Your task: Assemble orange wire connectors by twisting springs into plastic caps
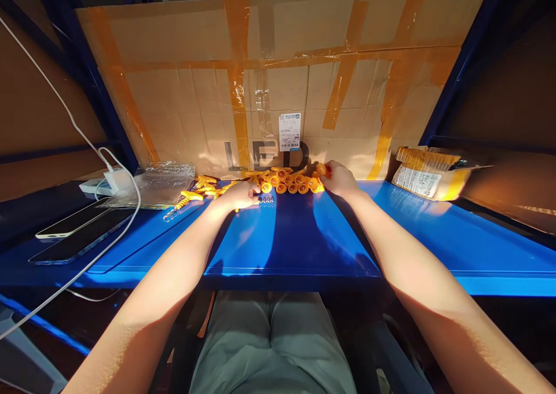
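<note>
My left hand (243,195) is closed at the left side of a pile of orange cup-shaped pieces (289,181). A dark metal spiral (266,199) sticks out to the right from its fingers. At the pile's right end, my right hand (340,178) pinches an orange piece (322,169) between its fingertips. The pile lies on the blue shelf (295,232), with the round open ends of several pieces facing me. Left of my left hand lie several orange pieces with spirals (189,196), loosely scattered.
A large cardboard sheet (186,104) stands behind the pile. On the left are two phones (82,237), a white charger (118,181) with a cable, and a clear plastic bag (163,179). A torn, taped package (428,177) sits on the right.
</note>
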`<control>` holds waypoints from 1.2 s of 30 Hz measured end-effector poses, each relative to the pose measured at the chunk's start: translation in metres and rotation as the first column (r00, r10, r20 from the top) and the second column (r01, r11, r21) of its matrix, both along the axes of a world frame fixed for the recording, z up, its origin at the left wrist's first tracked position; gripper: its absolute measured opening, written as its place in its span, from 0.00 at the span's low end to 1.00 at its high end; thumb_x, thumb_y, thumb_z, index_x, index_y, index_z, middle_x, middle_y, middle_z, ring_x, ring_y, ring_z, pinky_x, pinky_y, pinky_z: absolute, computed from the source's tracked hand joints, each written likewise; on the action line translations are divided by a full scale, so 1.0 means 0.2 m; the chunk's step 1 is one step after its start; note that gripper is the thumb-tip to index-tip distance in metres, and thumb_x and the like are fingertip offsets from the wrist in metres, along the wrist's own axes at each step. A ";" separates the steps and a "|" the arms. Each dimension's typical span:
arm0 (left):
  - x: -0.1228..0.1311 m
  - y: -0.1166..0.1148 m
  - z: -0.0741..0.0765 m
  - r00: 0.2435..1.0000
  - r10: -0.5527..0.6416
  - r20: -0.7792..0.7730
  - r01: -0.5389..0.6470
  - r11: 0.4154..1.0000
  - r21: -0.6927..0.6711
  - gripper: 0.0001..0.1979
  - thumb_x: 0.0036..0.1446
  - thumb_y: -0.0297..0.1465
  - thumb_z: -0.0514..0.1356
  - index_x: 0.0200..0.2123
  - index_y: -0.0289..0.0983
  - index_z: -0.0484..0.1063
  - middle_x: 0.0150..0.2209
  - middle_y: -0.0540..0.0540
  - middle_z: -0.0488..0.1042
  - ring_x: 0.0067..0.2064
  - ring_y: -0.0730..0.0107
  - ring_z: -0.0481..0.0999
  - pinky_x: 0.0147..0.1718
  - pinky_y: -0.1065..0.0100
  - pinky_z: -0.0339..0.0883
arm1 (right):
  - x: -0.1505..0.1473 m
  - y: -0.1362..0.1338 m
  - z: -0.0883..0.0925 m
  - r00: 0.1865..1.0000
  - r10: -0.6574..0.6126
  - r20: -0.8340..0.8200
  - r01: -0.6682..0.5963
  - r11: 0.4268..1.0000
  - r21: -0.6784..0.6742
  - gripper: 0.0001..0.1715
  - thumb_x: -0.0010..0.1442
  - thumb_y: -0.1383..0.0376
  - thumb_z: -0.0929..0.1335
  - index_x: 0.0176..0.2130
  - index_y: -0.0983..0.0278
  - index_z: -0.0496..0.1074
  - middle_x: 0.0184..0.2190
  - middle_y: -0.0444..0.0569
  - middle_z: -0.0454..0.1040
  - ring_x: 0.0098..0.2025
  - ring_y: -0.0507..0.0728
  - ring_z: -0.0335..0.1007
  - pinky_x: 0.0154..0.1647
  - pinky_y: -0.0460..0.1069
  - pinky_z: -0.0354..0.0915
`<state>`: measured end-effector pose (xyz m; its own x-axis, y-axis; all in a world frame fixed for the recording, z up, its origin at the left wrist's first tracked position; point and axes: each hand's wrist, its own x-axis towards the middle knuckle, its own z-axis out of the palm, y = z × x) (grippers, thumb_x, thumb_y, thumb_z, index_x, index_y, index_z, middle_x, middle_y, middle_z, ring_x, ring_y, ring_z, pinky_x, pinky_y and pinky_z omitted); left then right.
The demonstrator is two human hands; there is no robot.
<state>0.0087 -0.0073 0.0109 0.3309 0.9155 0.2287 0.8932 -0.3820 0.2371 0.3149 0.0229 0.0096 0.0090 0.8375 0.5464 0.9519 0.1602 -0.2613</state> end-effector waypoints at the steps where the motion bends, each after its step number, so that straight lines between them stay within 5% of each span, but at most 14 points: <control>1: -0.02 0.00 0.02 0.997 0.046 -0.058 -0.047 0.999 -0.022 0.16 0.48 0.33 0.61 0.42 0.39 0.79 0.28 0.46 0.79 0.37 0.57 0.79 0.35 0.65 0.69 | -0.01 0.00 0.00 1.000 0.010 0.003 -0.010 1.000 -0.002 0.14 0.59 0.63 0.67 0.46 0.62 0.70 0.45 0.55 0.78 0.47 0.63 0.74 0.42 0.51 0.66; 5: -0.07 -0.01 0.06 0.958 0.221 -0.180 -0.253 0.951 -0.180 0.15 0.43 0.32 0.65 0.39 0.42 0.78 0.28 0.47 0.80 0.39 0.55 0.80 0.35 0.65 0.70 | -0.04 -0.02 0.02 0.997 0.068 0.037 -0.068 0.998 -0.004 0.13 0.59 0.65 0.68 0.45 0.64 0.71 0.45 0.56 0.78 0.46 0.62 0.74 0.42 0.50 0.65; 10: -0.08 0.00 0.03 0.981 0.161 -0.104 -0.182 0.953 -0.240 0.11 0.42 0.30 0.64 0.34 0.39 0.77 0.26 0.45 0.80 0.37 0.54 0.80 0.34 0.62 0.71 | -0.09 -0.04 0.02 0.972 0.209 0.106 -0.206 0.978 -0.046 0.12 0.58 0.66 0.68 0.44 0.64 0.73 0.43 0.53 0.78 0.44 0.61 0.74 0.41 0.49 0.65; 15: -0.13 0.04 0.00 0.967 0.222 -0.122 -0.243 0.950 -0.198 0.06 0.46 0.32 0.62 0.31 0.40 0.74 0.26 0.47 0.79 0.37 0.57 0.80 0.34 0.64 0.72 | -0.11 -0.03 0.00 0.926 0.351 0.135 -0.338 0.934 -0.114 0.12 0.57 0.65 0.70 0.43 0.62 0.74 0.41 0.49 0.79 0.42 0.58 0.74 0.40 0.48 0.65; 20: -0.22 0.09 -0.02 0.940 0.293 -0.172 -0.307 0.950 -0.059 0.04 0.49 0.32 0.61 0.31 0.40 0.73 0.36 0.42 0.81 0.42 0.55 0.80 0.37 0.64 0.71 | -0.13 -0.03 -0.01 0.910 0.396 0.128 -0.381 0.916 -0.122 0.09 0.56 0.66 0.70 0.39 0.62 0.75 0.39 0.48 0.79 0.39 0.57 0.74 0.38 0.47 0.66; 36: -0.06 0.00 -0.01 0.998 -0.020 0.060 0.027 0.992 -0.122 0.13 0.47 0.35 0.59 0.36 0.40 0.77 0.25 0.50 0.77 0.32 0.63 0.77 0.30 0.68 0.67 | -0.21 -0.05 -0.04 0.825 0.550 0.128 -0.516 0.826 -0.226 0.15 0.54 0.75 0.71 0.43 0.65 0.78 0.45 0.52 0.78 0.49 0.62 0.74 0.49 0.52 0.67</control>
